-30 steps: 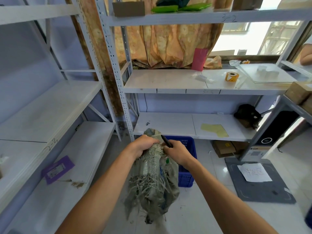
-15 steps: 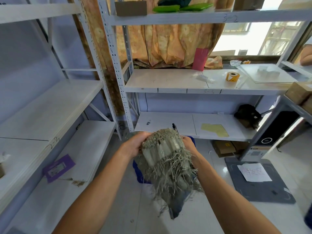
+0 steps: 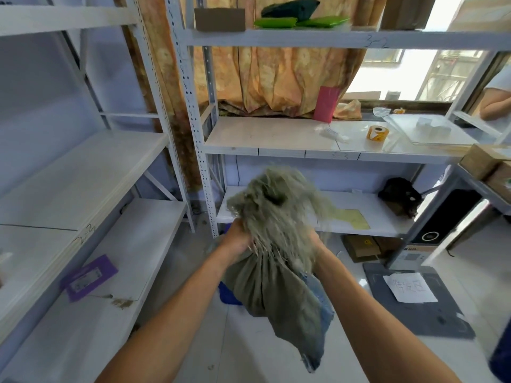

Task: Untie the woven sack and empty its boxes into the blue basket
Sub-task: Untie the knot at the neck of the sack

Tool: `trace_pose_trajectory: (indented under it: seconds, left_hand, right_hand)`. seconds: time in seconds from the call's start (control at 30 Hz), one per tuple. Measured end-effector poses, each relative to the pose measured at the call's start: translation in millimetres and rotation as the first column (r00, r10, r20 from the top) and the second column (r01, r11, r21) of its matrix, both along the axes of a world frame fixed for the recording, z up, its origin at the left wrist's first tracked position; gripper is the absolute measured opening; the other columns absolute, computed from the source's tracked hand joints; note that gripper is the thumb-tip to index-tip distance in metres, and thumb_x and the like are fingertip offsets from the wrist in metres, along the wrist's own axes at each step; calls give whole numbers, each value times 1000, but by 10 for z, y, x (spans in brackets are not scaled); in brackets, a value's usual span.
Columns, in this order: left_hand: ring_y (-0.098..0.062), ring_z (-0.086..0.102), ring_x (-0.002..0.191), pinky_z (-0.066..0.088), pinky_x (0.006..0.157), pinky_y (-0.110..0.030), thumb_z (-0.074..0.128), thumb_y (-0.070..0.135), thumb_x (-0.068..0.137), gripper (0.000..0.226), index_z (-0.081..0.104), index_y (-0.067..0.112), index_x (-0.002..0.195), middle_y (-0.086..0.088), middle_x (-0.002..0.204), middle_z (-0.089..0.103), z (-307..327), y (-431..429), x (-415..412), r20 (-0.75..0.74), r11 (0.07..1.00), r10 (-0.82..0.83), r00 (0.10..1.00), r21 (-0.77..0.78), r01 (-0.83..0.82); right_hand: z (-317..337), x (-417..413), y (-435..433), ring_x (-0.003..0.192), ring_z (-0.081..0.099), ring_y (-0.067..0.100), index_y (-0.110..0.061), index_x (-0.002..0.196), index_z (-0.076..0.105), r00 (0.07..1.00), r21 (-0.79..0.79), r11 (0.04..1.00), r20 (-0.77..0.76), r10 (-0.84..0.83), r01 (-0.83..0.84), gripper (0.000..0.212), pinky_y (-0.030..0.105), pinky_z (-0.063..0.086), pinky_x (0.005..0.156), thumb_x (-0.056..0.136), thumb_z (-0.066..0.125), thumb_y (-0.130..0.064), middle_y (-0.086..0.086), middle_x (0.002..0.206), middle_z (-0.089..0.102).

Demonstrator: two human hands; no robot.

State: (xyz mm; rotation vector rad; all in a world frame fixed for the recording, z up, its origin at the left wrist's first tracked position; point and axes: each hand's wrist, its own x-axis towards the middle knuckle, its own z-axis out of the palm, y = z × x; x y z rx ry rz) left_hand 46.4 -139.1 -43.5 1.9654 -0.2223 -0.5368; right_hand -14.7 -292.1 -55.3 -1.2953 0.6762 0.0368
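Raised woven sack (image 3: 279,275) hides most of the blue basket (image 3: 228,295) below.

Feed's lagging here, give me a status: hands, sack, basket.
Left hand and right hand both clamped on woven sack, frayed end up. Blue basket mostly hidden behind sack. No boxes seen.

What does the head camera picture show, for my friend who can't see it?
Two bare hands, left and right, grip a frayed grey-green woven sack in front of white shelves. A bit of the blue basket peeks out behind it on the floor.
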Motion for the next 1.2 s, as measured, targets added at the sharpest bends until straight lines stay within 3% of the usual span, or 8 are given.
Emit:
trace_pose_trajectory:
  seconds: [0.07, 0.17, 0.3, 0.4, 0.57, 0.8, 1.03, 1.2]
  left_hand:
    - [-30, 39, 142, 33, 117, -41, 51, 54, 99, 69, 36, 14, 153, -9, 156, 40, -66, -17, 62, -106, 996, 83, 991, -23, -86]
    - [-26, 43, 140, 33, 116, -42, 46, 85, 81, 99, 42, 15, 152, -3, 155, 44, -105, -20, 125, -175, 985, 154, 972, -52, -165]
    - [-19, 61, 113, 47, 95, -37, 50, 59, 91, 60, 62, 14, 128, 1, 127, 66, -178, 65, 236, -242, 972, 170, 955, -121, -204]
    - [-23, 61, 119, 48, 102, -43, 55, 74, 75, 81, 61, 19, 135, 1, 133, 65, -434, 136, 425, -261, 974, 164, 951, -109, -198]
    - [-23, 66, 104, 52, 99, -42, 57, 64, 82, 54, 64, 17, 106, -1, 108, 72, -317, 270, 357, -235, 985, 149, 961, -49, -164]
    - [-25, 56, 127, 44, 105, -42, 62, 70, 76, 92, 48, 14, 148, -1, 142, 59, -375, 567, 502, -307, 980, 123, 944, -112, -164]
    - [-29, 36, 143, 33, 110, -42, 44, 33, 107, 59, 24, 6, 156, -8, 158, 34, -430, 746, 687, -282, 971, 127, 951, -162, -178]
    - [-19, 46, 105, 33, 90, -29, 44, 16, 107, 20, 46, 10, 125, 5, 100, 53, -427, 672, 747, -173, 972, 148, 974, -157, -176]
  right_hand:
    - [38, 111, 33, 36, 32, 12, -10, 64, 47, 997, -117, 990, 10, 78, -76, 37, 24, 23, 39, 100, 42, -7, 4, 50, 47]
    - [-28, 76, 79, 36, 27, 14, -12, 63, 54, 993, -191, 975, 15, 121, -116, 34, 25, 19, 41, 91, 55, -31, 4, 53, 52]
    - [-17, 130, 215, 36, 28, 14, -13, 63, 59, 994, -111, 991, 79, 78, -69, 43, 25, 19, 41, 90, 57, -46, -1, 49, 47]
    - [-23, 153, 330, 39, 46, 8, -12, 90, 67, 989, -188, 979, 111, 101, -79, 38, 23, 35, 39, 87, 67, -50, -3, 64, 57]
    - [-176, 328, 514, 83, 73, 23, -15, 97, 68, 990, -420, 906, 94, 101, -52, 29, 47, 60, 83, 81, 77, -37, 6, 89, 75]
    - [-209, 411, 625, 54, 58, 15, -14, 76, 76, 997, -436, 899, 73, -4, 36, 17, 32, 44, 56, 89, 70, -25, -5, 61, 69]
    - [-197, 443, 612, 38, 31, 8, -13, 70, 67, 981, -448, 873, 90, -171, 193, 33, 24, 27, 44, 96, 58, -31, -1, 51, 45]
    - [-120, 519, 583, 41, 31, 10, -14, 67, 57, 970, -437, 867, 138, -200, 240, 35, 27, 27, 46, 98, 54, -29, -5, 49, 40]
